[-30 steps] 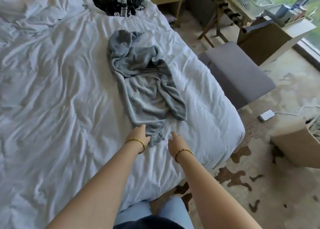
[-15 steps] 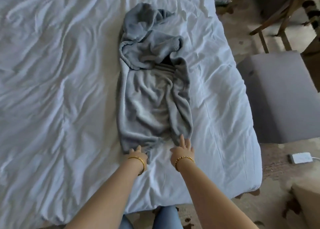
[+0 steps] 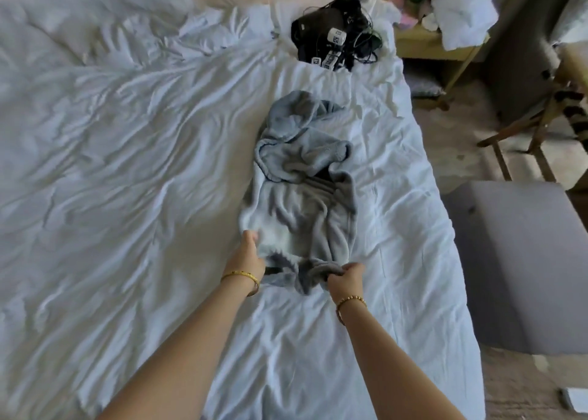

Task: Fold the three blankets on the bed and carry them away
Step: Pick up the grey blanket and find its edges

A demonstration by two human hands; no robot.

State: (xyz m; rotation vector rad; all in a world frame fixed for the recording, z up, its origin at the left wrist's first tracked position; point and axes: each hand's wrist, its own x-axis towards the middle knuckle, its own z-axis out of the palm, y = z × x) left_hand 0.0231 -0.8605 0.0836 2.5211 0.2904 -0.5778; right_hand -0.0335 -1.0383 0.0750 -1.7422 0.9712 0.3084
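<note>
Here, a grey blanket [image 3: 305, 196] is lying crumpled on the right part of the bed [image 3: 127, 196], over the white duvet. The left hand [image 3: 249, 251] is gripping the near left corner of the blanket, with fingers curled around the edge. The right hand [image 3: 345, 276] is holding the bunched near right corner, fingers closed on the cloth. Behind the blanket, a black bag [image 3: 334, 34] with cables is sitting on the bed. A grey stool [image 3: 515, 260] is standing beside the bed on the right.

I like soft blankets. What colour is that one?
Grey-blue blanket, plain; head view shows it.
</note>
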